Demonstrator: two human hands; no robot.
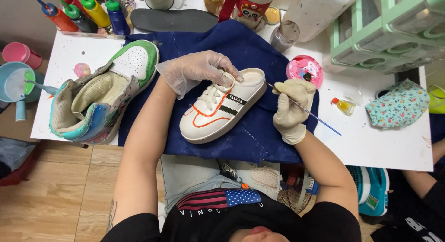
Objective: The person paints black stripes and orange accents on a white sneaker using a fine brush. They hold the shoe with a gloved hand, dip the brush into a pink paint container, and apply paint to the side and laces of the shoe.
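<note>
The white slip-on shoe with orange outlines lies on the dark blue cloth in the middle of your table, its long axis running diagonally, toe toward your lower left and open heel toward the upper right. Your gloved left hand rests on top of it, fingers curled around the tongue and collar, pinning it down. Your gloved right hand sits just beside the heel end, fingers clenched on a thin paintbrush whose tip points at the shoe's heel rim, close to it; whether it touches, you cannot tell. The left hand is on the shoe, the right only near it.

Just beyond the brush lies a pink paint palette lid, and a small jar stands behind it. To your left a green-and-white high-top sneaker rests partly on the cloth, well apart from the brush. Squeeze bottles of paint line the far edge; a floral fabric mask lies to the right.
</note>
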